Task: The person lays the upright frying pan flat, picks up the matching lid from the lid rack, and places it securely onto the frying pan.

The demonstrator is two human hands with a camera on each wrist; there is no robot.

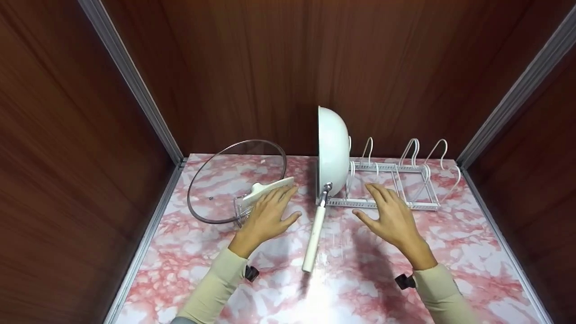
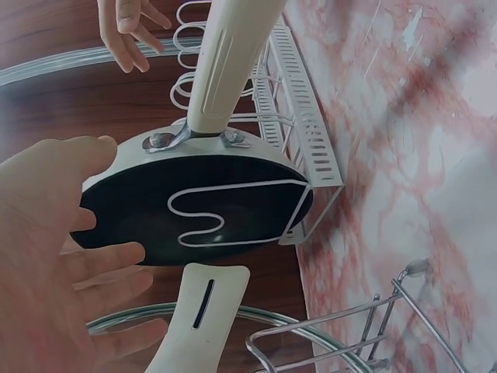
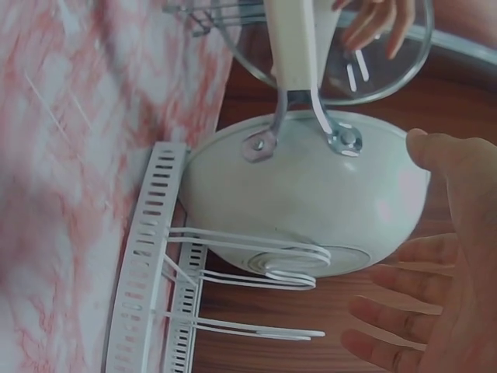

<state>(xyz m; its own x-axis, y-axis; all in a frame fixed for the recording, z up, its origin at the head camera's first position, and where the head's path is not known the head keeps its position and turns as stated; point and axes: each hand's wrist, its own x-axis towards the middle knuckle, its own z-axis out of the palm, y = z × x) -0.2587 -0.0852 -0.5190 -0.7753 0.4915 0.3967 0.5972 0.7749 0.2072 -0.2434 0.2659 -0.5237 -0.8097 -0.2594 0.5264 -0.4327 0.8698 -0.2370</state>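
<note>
A white wok-shaped pan (image 1: 334,148) stands on its side in the left end of a white wire rack (image 1: 423,206), its cream handle (image 1: 315,240) pointing toward me. In the left wrist view its dark inside (image 2: 140,210) shows behind a wire divider. To the left, a glass lid (image 1: 234,177) with a cream handle (image 1: 272,189) leans upright in a small metal wire stand (image 2: 326,320). My left hand (image 1: 266,219) hovers by the lid's handle, fingers spread, palm toward the pan. On the pan's other side, my right hand (image 1: 392,220) is raised over the rack's front, fingers extended, holding nothing.
Red-and-white marbled covering spreads over the table (image 1: 180,270). Dark wood-grain panels (image 1: 252,67) enclose it at the back and both sides, with metal corner posts (image 1: 135,81). More wire dividers (image 1: 436,150) rise along the rack's right part.
</note>
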